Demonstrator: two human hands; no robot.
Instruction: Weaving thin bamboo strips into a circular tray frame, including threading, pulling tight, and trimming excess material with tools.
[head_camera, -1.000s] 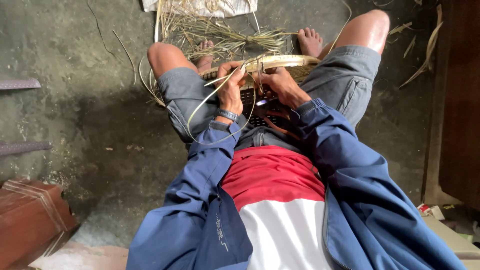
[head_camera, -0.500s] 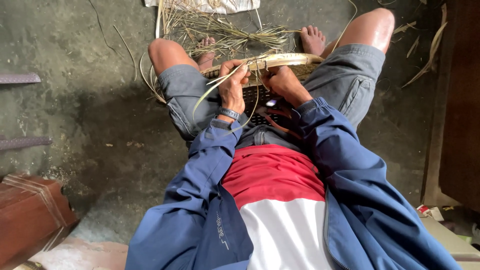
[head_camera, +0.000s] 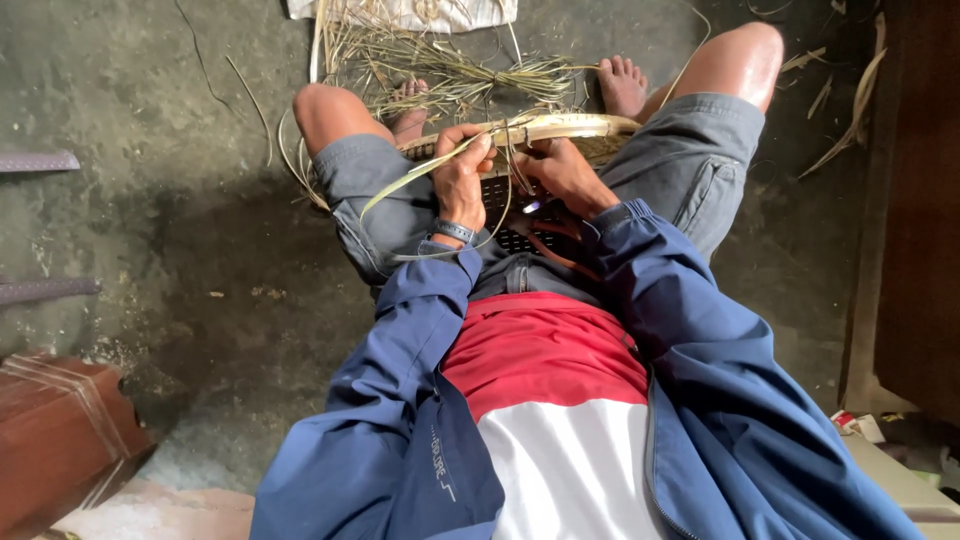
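Head view: both hands, left hand (head_camera: 460, 180) and right hand (head_camera: 562, 172), grip clamped on woven basket (head_camera: 560, 128) rim (pale strip).

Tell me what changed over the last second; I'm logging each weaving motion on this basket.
The long pale green strip pinched in the left hand swung up from a low loop beside the thigh to a flatter arc near the round woven bamboo basket's rim. The right hand stayed on the rim; the basket stayed on the lap, legs unmoved.

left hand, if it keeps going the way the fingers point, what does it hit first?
Likely the basket rim: the left hand points up and rightward in the picture, pinching a pale strip right beside that rim. Depth is unclear from this single view.
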